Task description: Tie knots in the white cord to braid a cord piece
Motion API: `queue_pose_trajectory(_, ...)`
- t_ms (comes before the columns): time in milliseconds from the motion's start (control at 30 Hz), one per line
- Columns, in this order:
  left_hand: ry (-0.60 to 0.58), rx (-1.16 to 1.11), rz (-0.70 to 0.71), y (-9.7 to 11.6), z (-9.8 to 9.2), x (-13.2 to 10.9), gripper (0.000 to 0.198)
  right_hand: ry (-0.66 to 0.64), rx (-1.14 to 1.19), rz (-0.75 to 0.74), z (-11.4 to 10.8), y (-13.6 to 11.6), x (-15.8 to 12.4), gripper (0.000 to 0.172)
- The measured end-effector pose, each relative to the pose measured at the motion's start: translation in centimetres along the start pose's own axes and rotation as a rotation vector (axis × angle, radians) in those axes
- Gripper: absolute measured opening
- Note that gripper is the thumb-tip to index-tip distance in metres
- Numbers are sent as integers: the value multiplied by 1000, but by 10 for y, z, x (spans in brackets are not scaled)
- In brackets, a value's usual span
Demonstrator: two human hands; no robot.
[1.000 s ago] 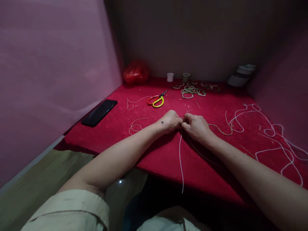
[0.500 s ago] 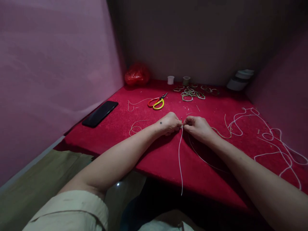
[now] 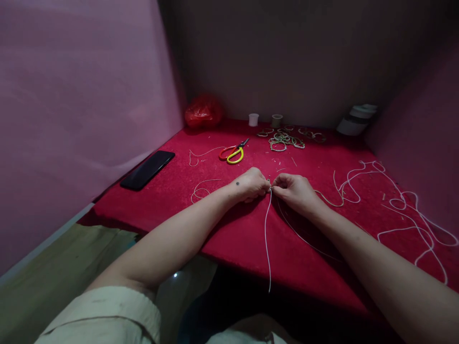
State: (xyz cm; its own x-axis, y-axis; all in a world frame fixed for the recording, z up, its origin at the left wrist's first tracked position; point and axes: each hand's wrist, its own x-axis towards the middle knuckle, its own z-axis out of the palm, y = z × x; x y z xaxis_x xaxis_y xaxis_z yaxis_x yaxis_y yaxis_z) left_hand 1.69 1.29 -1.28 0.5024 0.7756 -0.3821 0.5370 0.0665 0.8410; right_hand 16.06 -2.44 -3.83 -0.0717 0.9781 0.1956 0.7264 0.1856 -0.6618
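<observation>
My left hand [image 3: 253, 184] and my right hand [image 3: 294, 189] meet fingertip to fingertip over the red cloth table [image 3: 172, 191]. Both are closed in a pinch on a thin white cord [image 3: 266, 234]. One strand of that cord hangs from the pinch toward me and past the table's front edge. A second strand curves away under my right forearm. What sits exactly between the fingertips is too small to make out.
Red-and-yellow scissors [image 3: 233, 152] lie beyond my hands. A black phone [image 3: 147, 169] rests at the left edge. A pile of corded rings [image 3: 285, 139], two small spools [image 3: 264, 120], a red bag [image 3: 202, 111] and loose white cord [image 3: 405, 210] lie on the cloth.
My hands have stayed pinched together, with my right hand opening a small gap from the left. The view has shifted slightly.
</observation>
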Motion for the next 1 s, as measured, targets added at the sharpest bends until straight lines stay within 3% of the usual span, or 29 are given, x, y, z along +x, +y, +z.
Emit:
queue_pose_trajectory(500,35,-6,22,-4,4,3,31,-23,-168,32,1,-6,1,8)
queue_pose_trajectory(667,16,11,40,-5,1,2,29,-96,-66,40,-11,-5,-2,14)
queue_pose_trajectory(833,41,40,97,-8,1,-3,27,-251,-26,106,-23,-4,-8,18)
queue_pose_trajectory(1000,87,76,171,-14,2,-10,17,-195,-90,59,-28,-7,-14,17)
